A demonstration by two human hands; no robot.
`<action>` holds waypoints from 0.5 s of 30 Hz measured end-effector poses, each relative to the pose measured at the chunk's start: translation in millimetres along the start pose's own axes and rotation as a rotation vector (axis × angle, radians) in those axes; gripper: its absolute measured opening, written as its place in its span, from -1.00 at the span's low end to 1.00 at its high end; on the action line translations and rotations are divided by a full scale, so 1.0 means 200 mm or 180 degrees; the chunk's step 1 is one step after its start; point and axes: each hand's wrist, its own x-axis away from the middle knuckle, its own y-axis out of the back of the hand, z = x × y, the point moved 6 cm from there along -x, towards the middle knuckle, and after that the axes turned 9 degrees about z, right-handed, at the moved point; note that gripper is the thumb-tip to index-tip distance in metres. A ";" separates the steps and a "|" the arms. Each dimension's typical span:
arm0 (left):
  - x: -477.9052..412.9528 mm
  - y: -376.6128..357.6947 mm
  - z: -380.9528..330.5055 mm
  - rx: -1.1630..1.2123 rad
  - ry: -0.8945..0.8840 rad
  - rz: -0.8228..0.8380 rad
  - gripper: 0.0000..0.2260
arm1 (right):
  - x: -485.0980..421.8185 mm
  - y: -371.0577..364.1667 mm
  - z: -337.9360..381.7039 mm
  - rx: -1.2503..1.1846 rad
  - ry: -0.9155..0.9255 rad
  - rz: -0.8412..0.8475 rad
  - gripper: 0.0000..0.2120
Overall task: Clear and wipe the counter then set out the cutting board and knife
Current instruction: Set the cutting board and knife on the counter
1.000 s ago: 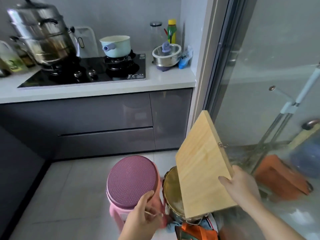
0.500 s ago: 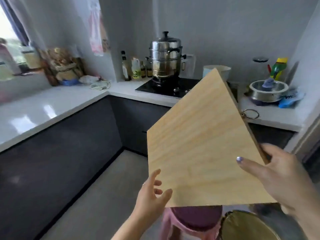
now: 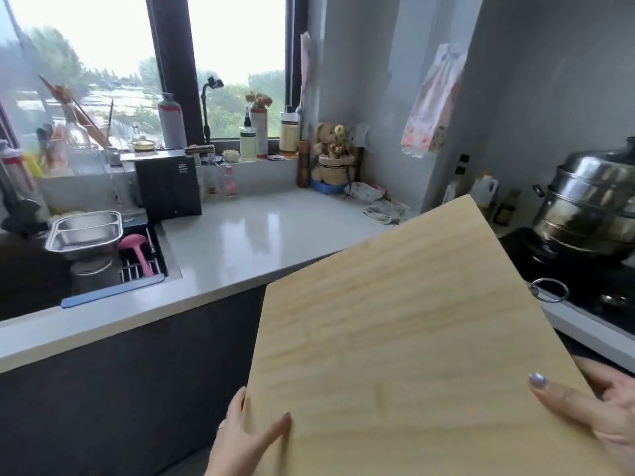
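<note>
Two hands, left (image 3: 240,438) and right (image 3: 598,407), grip cutting board (image 3: 405,338) edges near open counter (image 3: 268,235).

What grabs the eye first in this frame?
The big pale wooden cutting board fills the lower right, gripped by the left hand at its near-left edge and the right hand at its right edge. Behind it lies the glossy white counter, and a stacked steel steamer pot sits on the stove at far right.

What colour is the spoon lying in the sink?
The spoon is pink; the head view shows it best.
</note>
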 end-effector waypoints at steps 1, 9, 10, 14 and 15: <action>-0.08 0.06 -0.01 0.0130 0.0040 -0.0059 0.13 | -0.13 -0.03 -0.03 -0.0026 0.0015 0.0209 -0.66; -0.70 0.30 -0.18 0.0247 0.0110 -0.0809 -0.21 | -1.06 -0.40 0.18 -0.0161 0.0099 0.0844 -0.51; -0.77 0.32 -0.20 0.0077 0.0189 -0.0979 -0.16 | -1.19 -0.45 0.19 -0.0260 0.0092 0.0932 -0.56; -1.01 0.44 -0.32 -0.0460 0.0501 -0.1518 0.04 | -1.60 -0.68 0.29 -0.0513 -0.0027 0.1105 -0.87; -1.07 0.48 -0.36 -0.0555 0.0546 -0.1605 0.05 | -1.69 -0.75 0.31 -0.0595 -0.0064 0.1167 -0.91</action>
